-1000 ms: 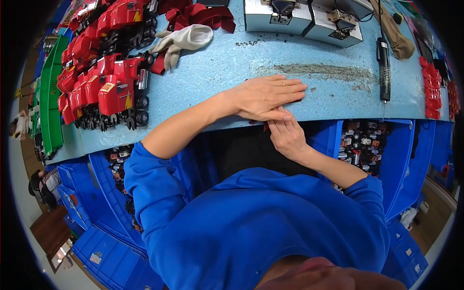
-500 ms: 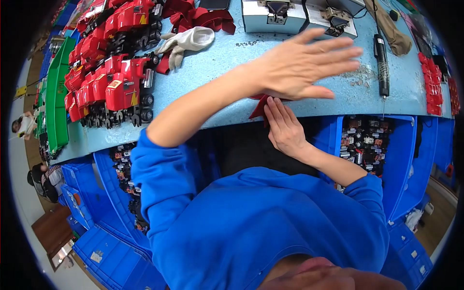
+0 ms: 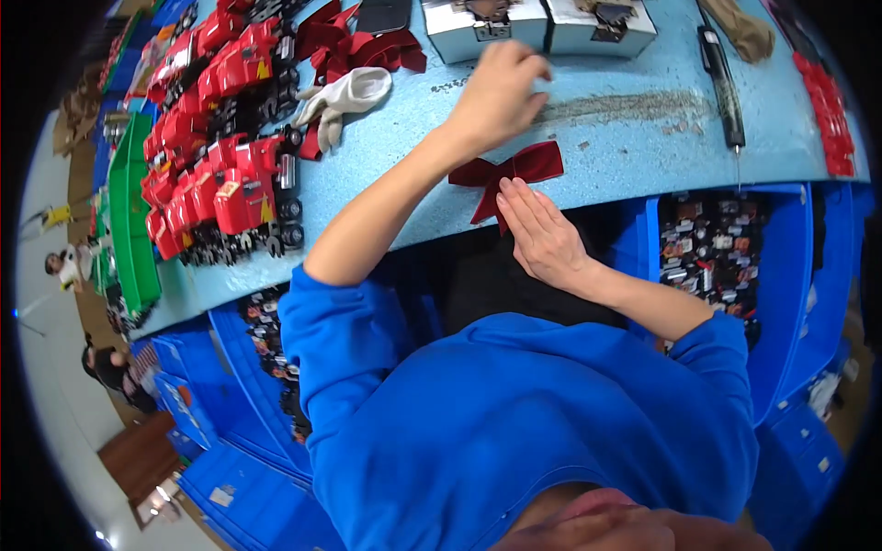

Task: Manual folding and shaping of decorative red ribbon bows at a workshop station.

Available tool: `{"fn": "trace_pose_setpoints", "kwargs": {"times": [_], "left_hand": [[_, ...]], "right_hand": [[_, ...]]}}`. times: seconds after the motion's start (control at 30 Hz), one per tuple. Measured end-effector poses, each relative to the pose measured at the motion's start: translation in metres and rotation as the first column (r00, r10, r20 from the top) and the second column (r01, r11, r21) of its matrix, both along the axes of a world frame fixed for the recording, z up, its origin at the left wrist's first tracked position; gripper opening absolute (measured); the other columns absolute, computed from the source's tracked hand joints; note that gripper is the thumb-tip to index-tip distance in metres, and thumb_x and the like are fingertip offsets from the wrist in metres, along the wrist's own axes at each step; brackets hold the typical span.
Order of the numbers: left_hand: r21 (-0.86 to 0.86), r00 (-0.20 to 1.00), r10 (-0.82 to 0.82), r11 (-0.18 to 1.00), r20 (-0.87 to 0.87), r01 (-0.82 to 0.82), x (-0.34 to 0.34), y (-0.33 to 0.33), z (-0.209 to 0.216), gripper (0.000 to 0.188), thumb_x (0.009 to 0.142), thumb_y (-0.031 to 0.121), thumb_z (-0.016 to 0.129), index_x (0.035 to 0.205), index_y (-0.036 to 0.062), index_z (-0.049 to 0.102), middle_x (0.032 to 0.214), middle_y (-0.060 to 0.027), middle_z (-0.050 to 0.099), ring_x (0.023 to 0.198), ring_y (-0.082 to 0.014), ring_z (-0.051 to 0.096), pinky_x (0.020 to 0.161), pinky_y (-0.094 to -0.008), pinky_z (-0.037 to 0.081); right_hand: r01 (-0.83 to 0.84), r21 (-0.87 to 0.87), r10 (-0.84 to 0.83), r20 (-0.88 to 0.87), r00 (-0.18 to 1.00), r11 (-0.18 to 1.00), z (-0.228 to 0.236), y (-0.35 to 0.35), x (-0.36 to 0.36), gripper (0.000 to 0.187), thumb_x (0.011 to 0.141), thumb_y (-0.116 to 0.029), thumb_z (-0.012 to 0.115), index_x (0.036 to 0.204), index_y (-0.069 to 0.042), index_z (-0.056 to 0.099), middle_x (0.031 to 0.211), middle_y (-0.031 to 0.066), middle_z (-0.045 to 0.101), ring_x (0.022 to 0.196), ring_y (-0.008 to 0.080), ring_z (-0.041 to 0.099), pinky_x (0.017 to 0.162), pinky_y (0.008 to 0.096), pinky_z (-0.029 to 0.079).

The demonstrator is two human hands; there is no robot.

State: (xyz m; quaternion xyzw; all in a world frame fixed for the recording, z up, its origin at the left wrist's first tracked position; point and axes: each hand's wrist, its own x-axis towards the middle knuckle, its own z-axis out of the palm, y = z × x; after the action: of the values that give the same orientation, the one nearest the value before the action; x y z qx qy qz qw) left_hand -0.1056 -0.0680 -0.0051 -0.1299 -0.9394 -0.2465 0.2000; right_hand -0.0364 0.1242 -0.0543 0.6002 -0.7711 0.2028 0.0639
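A dark red velvet bow [image 3: 540, 163] lies near the front edge of the blue table, its loops spread to both sides and its tails toward me. My right hand [image 3: 549, 237] rests with straight fingers laid flat over the knot and one tail, partly hiding them. Above the bow, over the tabletop, my left hand [image 3: 496, 99] hovers, loosely curled, thumb apart from the fingers, with nothing visible in it. Several more dark red bows [image 3: 386, 50] lie in a pile at the back left, beside a grey-white glove [image 3: 356, 92].
Red toy trucks [image 3: 243, 197] crowd the left side, next to a green tray [image 3: 133, 220]. Two metal boxes [image 3: 602, 41] stand at the back. A black electric screwdriver [image 3: 721, 87] hangs at right near red parts [image 3: 824, 115]. Blue bins [image 3: 781, 285] of small parts sit below the table.
My left hand, spread wide over the bow before, has moved left and away from me, its fingers now curling. The bow is uncovered. My right hand stays on it.
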Motion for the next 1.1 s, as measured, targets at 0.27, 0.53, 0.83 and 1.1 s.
{"fn": "trace_pose_setpoints", "kwargs": {"times": [0.27,0.53,0.83,1.1], "left_hand": [[0.169,0.835,-0.101,0.986,0.541,0.010,0.036,0.003,0.004,0.014,0.074,0.014,0.064,0.080,0.0015,0.063,0.076,-0.0116,0.063,0.074,-0.0253,0.060,0.068,-0.0350,0.047],[-0.063,0.831,0.071,0.997,0.552,-0.043,0.041,0.017,0.007,0.017,0.075,0.016,0.064,0.077,-0.0008,0.062,0.078,-0.0149,0.062,0.079,-0.0300,0.058,0.072,-0.0379,0.046],[-0.124,0.881,0.112,0.990,0.459,-0.061,0.053,0.023,0.014,0.020,0.076,0.019,0.064,0.079,-0.0006,0.062,0.080,-0.0137,0.061,0.082,-0.0300,0.054,0.074,-0.0383,0.045],[-0.154,0.856,0.152,0.984,0.493,-0.086,0.053,0.023,0.015,0.019,0.075,0.018,0.064,0.078,-0.0004,0.062,0.079,-0.0133,0.061,0.080,-0.0295,0.055,0.072,-0.0394,0.045]], "right_hand": [[0.014,-0.004,-0.014,-0.018,1.000,1.000,0.002,0.002,-0.002,0.065,0.066,-0.010,0.054,0.126,0.007,0.039,0.136,0.0201,0.035,0.129,0.0302,0.032,0.107,0.0381,0.023],[0.017,0.016,-0.017,-0.013,1.000,1.000,0.000,0.002,0.000,0.064,0.067,-0.012,0.055,0.127,0.005,0.041,0.136,0.0186,0.035,0.129,0.0287,0.031,0.107,0.0384,0.022],[0.040,-0.027,-0.042,-0.092,0.995,0.999,-0.007,0.001,0.000,0.056,0.071,-0.013,0.051,0.124,0.004,0.045,0.131,0.0190,0.042,0.126,0.0280,0.037,0.107,0.0385,0.023],[0.035,-0.063,-0.042,-0.113,0.993,0.997,-0.005,0.000,-0.001,0.050,0.072,-0.011,0.049,0.120,0.005,0.050,0.127,0.0203,0.045,0.122,0.0277,0.041,0.105,0.0384,0.027]]}}
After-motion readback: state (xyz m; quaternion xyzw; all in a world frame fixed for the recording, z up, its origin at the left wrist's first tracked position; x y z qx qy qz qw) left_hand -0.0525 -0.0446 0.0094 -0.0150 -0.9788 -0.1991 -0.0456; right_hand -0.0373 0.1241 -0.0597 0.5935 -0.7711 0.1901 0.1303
